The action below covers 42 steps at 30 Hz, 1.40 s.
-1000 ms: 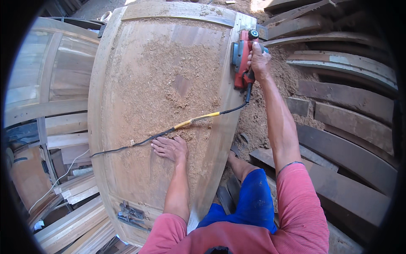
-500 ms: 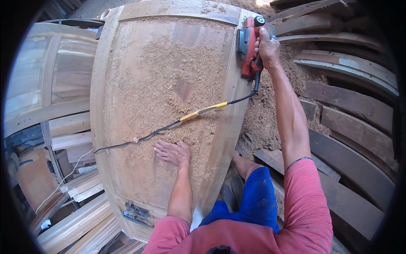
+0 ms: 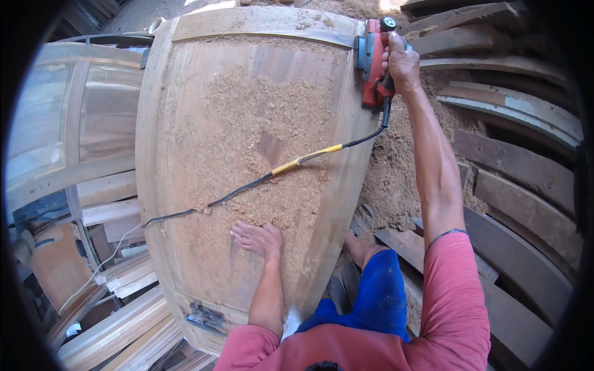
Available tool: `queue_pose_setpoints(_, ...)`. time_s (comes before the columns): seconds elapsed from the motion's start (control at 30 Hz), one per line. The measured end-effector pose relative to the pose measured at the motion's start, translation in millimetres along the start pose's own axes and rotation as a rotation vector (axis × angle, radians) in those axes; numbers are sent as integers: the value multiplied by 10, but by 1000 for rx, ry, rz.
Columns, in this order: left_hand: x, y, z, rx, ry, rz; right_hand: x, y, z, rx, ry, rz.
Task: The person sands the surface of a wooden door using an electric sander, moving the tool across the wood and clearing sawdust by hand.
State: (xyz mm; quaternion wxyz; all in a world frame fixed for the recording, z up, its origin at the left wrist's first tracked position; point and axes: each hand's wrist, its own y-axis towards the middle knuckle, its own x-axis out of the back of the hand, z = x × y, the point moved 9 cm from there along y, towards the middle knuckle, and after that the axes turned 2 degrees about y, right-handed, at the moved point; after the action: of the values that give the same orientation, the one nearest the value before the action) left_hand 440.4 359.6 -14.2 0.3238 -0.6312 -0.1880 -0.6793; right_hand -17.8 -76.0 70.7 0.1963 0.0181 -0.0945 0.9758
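Observation:
A wooden door panel [image 3: 247, 170], strewn with shavings, lies flat before me. My right hand [image 3: 403, 63] is wrapped round the handle of a red and grey electric hand planer [image 3: 373, 65], which rests on the door's right edge board near the far corner. From the planer a black power cord [image 3: 245, 187], patched with yellow tape [image 3: 306, 159], runs slantwise over the door to its left side. My left hand [image 3: 258, 239] presses flat on the shavings, fingers spread, just below the cord. Nearer to me, a metal hand plane [image 3: 206, 317] lies at the door's near left corner.
Stacked boards [image 3: 520, 154] fill the right side. Shavings [image 3: 396, 170] heap on the ground beside the door. To the left stand another panelled door or frame [image 3: 73, 117] and piled planks [image 3: 120, 334], with a thin white wire [image 3: 102, 263] among them.
The planer, with my right hand on it, has moved slightly farther along the door's right edge. The cord has shifted with it. My left hand stays flat on the door.

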Motion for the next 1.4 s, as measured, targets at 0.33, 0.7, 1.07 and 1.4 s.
queue_pose_setpoints(0.33, -72, 9, 30, -42, -17, -31, -101, 533, 136, 12, -6, 28)
queue_pose_setpoints(0.7, -84, 12, 31, -67, -5, -49, 81, 779, 213, 57, 106, -127)
queue_pose_setpoints(1.07, -55, 10, 41, -35, 6, -70, 891, -1372, 164, -86, 142, -28)
queue_pose_setpoints(1.4, 51, 69, 162, -30, -110, -84, 1331, -3597, -389, -179, -20, -19)
